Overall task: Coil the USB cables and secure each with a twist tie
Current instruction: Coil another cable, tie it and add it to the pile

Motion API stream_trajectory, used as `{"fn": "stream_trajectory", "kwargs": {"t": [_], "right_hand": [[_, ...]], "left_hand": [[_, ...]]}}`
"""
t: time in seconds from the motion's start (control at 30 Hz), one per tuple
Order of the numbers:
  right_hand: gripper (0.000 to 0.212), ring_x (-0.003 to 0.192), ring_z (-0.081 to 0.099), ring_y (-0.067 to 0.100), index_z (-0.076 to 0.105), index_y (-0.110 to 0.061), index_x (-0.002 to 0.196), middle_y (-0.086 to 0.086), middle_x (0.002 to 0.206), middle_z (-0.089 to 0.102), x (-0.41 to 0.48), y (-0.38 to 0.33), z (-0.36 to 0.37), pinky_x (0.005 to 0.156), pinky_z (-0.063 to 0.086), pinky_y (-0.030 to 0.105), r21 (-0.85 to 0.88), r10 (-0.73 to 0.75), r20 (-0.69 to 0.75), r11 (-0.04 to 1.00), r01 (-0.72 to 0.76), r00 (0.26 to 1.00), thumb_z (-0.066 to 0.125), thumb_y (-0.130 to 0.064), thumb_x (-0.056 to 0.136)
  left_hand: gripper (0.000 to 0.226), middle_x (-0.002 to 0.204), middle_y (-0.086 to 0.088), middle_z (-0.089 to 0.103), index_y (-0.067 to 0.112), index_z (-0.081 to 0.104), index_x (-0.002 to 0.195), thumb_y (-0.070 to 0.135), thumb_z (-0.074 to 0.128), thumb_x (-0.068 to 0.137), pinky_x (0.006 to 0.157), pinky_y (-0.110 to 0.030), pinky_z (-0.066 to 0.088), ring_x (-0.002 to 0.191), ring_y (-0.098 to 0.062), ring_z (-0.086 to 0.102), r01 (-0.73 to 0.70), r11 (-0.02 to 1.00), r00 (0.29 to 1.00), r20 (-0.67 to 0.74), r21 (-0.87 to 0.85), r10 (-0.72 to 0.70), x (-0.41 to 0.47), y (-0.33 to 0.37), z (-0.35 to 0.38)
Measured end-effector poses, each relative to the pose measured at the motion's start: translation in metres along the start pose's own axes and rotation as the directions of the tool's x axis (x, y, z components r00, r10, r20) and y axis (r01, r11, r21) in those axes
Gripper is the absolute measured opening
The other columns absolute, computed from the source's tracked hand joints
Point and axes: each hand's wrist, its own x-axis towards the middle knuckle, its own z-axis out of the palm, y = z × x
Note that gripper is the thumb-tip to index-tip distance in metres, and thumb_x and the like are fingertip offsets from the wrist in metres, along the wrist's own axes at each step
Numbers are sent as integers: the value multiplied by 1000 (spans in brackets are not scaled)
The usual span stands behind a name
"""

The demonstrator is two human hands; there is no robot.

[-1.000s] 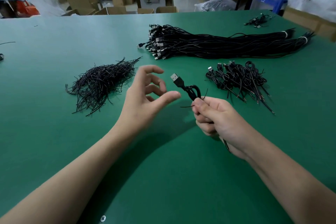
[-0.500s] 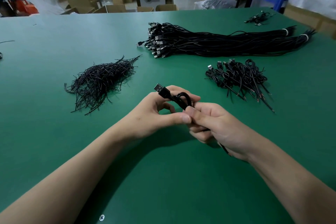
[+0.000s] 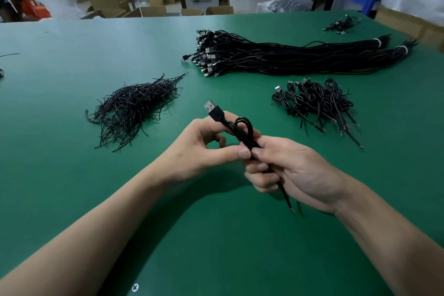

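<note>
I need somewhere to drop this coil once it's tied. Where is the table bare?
Bare green table lies left of the twist-tie pile and along the near edge. A lane also runs between that pile and the coiled cables. Crowded: far right, where the straight-cable bundle sits close behind the coiled cables.

Tally: 1 left hand (image 3: pixel 199 149), 1 right hand (image 3: pixel 298 173), 1 held cable (image 3: pixel 217 113), 1 twist-tie heap (image 3: pixel 134 106), 2 banded cable bundles (image 3: pixel 288 55), 1 coiled-cable pile (image 3: pixel 314 101).

No lettering, label or number can be read here.
</note>
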Motion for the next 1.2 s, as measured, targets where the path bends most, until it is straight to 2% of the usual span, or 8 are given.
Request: {"fn": "stream_trajectory", "kwargs": {"t": [0.27, 0.5, 0.67, 0.73, 0.8, 0.93, 1.07, 1.2], "right_hand": [[31, 55, 34, 9, 56, -3, 126, -4, 73, 43, 1, 0, -4, 53, 31, 18, -8, -6, 25, 1000, 6, 1000, 46, -21, 104], [32, 48, 36, 8, 53, 2, 129, -1, 70, 45, 2, -2, 1, 51, 36, 19, -54, -34, -72, 998, 30, 997, 42, -15, 105], [15, 48, 38, 10, 46, -5, 116, 0, 68, 48, 5, 1, 3, 52, 37, 20, -52, -62, -156, 997, 55, 986, 43, -14, 105], [15, 49, 37, 10, 45, -6, 119, 0, 68, 48, 7, 3, 4, 54, 37, 21, -47, -78, -179, 996, 70, 981, 43, -14, 106], [20, 49, 37, 10, 44, -5, 124, 0, 69, 48, 9, 5, 4, 54, 37, 21, -19, -99, -194, 995, 97, 976, 42, -14, 107], [14, 50, 37, 11, 41, -13, 119, 0, 69, 49, 10, 5, 5, 56, 35, 23, -3, -131, -214, 991, 134, 968, 43, -16, 106], [12, 51, 38, 12, 40, -17, 118, -1, 70, 50, 9, 4, 5, 58, 34, 25, -46, -144, -239, 989, 137, 960, 43, -15, 106], [11, 51, 39, 11, 40, -14, 116, -2, 70, 52, 8, 5, 6, 56, 37, 21, -108, -178, -242, 982, 155, 954, 44, -16, 106]], "left_hand": [[31, 105, 8, 73, 14, 77, 109, 31, 74, 84, 85, -63, 42, 93, -11, 61, 58, 998, 998, 19, -19, -57, 1, -2, -5], [34, 106, -6, 74, 6, 77, 106, 32, 72, 84, 93, -73, 40, 101, -26, 62, 89, 995, 996, 3, -36, -89, 0, -3, -9], [34, 102, 4, 73, 10, 78, 108, 34, 72, 85, 75, -65, 40, 83, -31, 53, 118, 993, 993, -21, -22, -119, 1, -5, -8], [29, 105, 0, 77, 15, 80, 105, 34, 73, 85, 83, -69, 44, 86, -43, 60, 114, 993, 992, -49, -15, -115, 2, -7, -6], [20, 101, -3, 78, 24, 81, 96, 37, 75, 82, 88, -70, 46, 86, -38, 63, 118, 993, 988, -99, -18, -119, 4, -8, -2], [17, 84, -2, 78, 27, 80, 82, 43, 79, 76, 82, -40, 57, 80, -14, 71, 134, 990, 975, -176, -34, -138, 5, -9, 0], [27, 79, -3, 78, 19, 78, 77, 46, 80, 74, 80, -44, 56, 76, -17, 70, 142, 990, 967, -216, 2, -138, 6, -10, 1], [14, 77, 2, 78, 19, 77, 75, 32, 81, 78, 71, -22, 53, 71, -6, 68, 140, 990, 967, -211, -14, -140, 6, -10, 2]]}}
